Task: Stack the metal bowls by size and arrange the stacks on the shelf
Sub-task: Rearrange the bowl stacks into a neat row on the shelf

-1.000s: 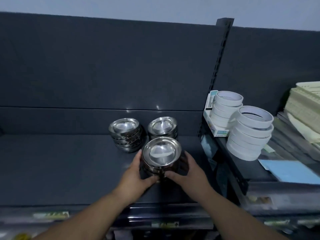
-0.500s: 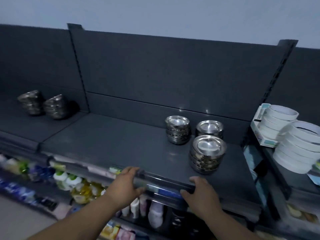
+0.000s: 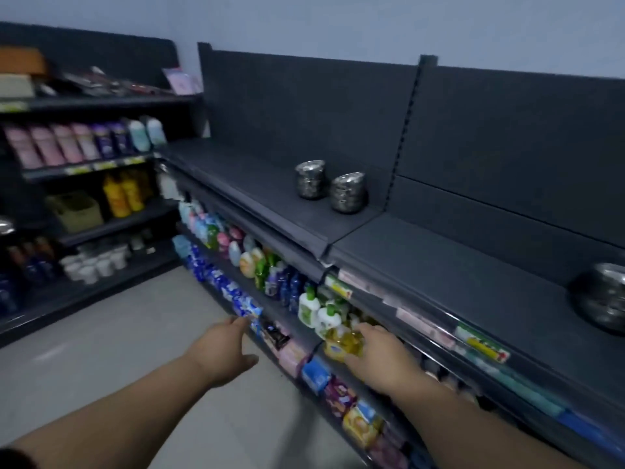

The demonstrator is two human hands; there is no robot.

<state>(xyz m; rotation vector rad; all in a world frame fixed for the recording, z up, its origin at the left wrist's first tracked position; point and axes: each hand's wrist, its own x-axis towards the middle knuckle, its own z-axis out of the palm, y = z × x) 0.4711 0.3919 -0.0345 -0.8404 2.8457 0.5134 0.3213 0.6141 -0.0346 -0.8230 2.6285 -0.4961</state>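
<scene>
Nearest: two bare forearms reaching forward over a pale floor (image 3: pixel 111 333). Left hand (image 3: pixel 223 346), fingers loosely spread, palm down, holding nothing, in the air in front of the lower shelf edge. Right hand (image 3: pixel 375 353), fingers extended and relaxed, empty, in front of a yellow bottle (image 3: pixel 341 343) on the lower tier; contact with the bottle cannot be judged. Lower tiers: packets in blue, pink and yellow wrappers (image 3: pixel 338 390), then white bottles with green caps (image 3: pixel 318 309), green, blue and pastel bottles (image 3: pixel 236 245) running away to the left; all brand print blurred, none legible. Price-label strip (image 3: pixel 480 343) along the front edge of the dark upper shelf: green, yellow and pink tags, writing unreadable. Upper shelf (image 3: pixel 456 279), dark grey: one stack of metal bowls (image 3: pixel 605 299) at the far right edge of view, partly cut off. Further along, on the adjoining shelf section (image 3: pixel 263 187) set slightly higher: two stacks of metal bowls (image 3: pixel 329 189) side by side, close together, near the back panel beside the slotted upright. Farthest, left: a second shelving unit (image 3: pixel 101 103) with pink and purple bottles (image 3: pixel 67 147), orange bottles (image 3: pixel 125 194), a woven basket (image 3: pixel 76 211), white cups (image 3: pixel 94 265); labels illegible.
</scene>
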